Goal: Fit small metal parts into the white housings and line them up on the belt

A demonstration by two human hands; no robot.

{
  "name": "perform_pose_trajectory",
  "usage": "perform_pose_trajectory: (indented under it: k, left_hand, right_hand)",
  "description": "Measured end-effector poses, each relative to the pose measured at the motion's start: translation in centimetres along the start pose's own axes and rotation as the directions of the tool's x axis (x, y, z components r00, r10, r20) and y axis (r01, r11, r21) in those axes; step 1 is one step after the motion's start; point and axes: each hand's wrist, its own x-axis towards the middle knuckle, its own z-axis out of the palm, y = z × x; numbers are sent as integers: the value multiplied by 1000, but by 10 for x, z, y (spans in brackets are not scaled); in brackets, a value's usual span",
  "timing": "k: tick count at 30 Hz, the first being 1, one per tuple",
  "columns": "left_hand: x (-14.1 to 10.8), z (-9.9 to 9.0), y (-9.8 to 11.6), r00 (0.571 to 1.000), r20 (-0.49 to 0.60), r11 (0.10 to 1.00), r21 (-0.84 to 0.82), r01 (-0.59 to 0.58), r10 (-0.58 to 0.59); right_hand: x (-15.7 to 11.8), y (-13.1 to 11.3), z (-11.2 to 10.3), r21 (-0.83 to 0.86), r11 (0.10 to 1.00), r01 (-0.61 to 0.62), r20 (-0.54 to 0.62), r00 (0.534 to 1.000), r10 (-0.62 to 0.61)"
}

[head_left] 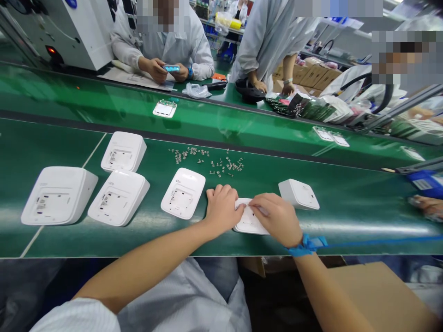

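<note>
Both hands on one white housing (249, 224) at the near edge of the green bench (346, 207), dead centre of view. Left hand (223, 208) sits curled on the housing's 9 o'clock edge, fingers folded down over it, pinning it to the bench. Right hand (277, 217) covers the 3 o'clock side, fingertips pinched together over the top face; what's between them is too small to tell. Blue wrist strap (304, 245) on the right wrist, cord running off toward 3 o'clock. Loose screws (214, 162) scattered at 12 o'clock from the hands, well apart from the housing. Just beside the left hand at 9 o'clock lies another white housing (183, 192), back side up; three more (118, 197) further out at 9 to 10 o'clock, same orientation. A smaller white unit (299, 193) sits near the right hand at 2 o'clock. Across the bench at 11 o'clock a seated person holds a small blue item (171, 68) in both hands; a second person stands at 1 o'clock by a pile of parts (304, 109). Cardboard box (380, 295) below the bench edge at 5 o'clock.
</note>
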Motion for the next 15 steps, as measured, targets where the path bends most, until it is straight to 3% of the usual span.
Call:
perform_pose_trajectory:
  k: [4,15]
  left_hand:
    - [-1,-1,0,1000,-8,1000,-9,-26,26]
    - [-3,2,2,999,-24,996,75,-37,39]
  right_hand:
    - [-7,-4,4,26,999,-21,-110,994,24]
    - [-9,-10,9,-81,997,13,-190,981,-28]
